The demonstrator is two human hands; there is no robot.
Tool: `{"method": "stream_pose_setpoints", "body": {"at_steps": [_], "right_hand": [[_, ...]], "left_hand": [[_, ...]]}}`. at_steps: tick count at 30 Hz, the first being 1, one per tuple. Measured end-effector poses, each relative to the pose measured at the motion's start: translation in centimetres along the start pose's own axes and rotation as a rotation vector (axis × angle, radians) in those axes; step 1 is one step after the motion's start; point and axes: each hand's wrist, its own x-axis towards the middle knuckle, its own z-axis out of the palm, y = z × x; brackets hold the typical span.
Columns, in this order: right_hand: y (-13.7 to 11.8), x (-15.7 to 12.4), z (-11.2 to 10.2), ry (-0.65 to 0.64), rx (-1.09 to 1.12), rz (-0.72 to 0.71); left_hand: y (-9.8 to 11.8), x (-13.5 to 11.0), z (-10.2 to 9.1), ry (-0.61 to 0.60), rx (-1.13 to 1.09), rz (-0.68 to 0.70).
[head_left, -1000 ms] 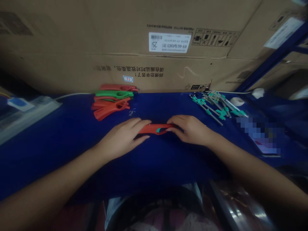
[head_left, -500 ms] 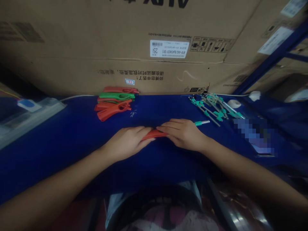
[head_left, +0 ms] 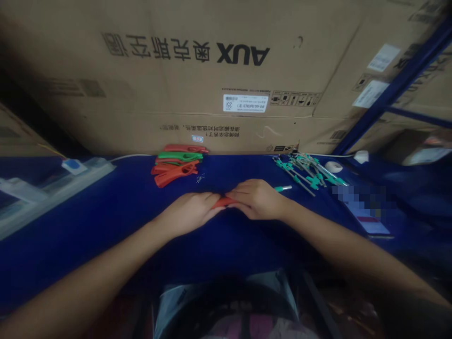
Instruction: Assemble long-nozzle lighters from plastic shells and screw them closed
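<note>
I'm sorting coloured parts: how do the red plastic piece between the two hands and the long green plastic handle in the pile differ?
Colour: the red plastic piece is orange-red; the long green plastic handle is green.
Support: the left hand and right hand hold the red piece; the green handle lies among red handles.
Visibility: the hands mostly hide the red piece; the green handle shows most of its length.
Both look like plastic.

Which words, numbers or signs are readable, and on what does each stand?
All upside down:
"AUX", cardboard box
"奥克斯空调", same box
"师傅您辛苦了!", same box
"请在搬运时对我温柔些", same box
"25", white label
Too small or blurred: other label print, pictogram row, blue-edged sticker, right-hand labels, phone screen.
</note>
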Motion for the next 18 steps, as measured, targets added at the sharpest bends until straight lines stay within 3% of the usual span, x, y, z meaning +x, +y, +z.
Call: {"method": "stream_pose_setpoints", "body": {"at_steps": [4,9,13,18], "right_hand": [[1.1,-0.9,-0.3,-0.069,0.015,0.082],[5.1,-3.4,-2.8,-0.133,-0.036,0.285],[7.6,-4.8,-4.3,-0.022,0.027,0.33],[8.2,-5.1,-5.0,0.043,0.15,0.335]], "left_hand": [[-1.1,0.0,0.6,-0.004,-0.027,-0.004],[-3.4,-0.3,0.4,0.082,-0.136,-0.047],[-4.0,-0.3,0.2,0.128,-0.173,-0.071],[-3.9,-0.3,0.2,0.148,-0.216,-0.07]]}}
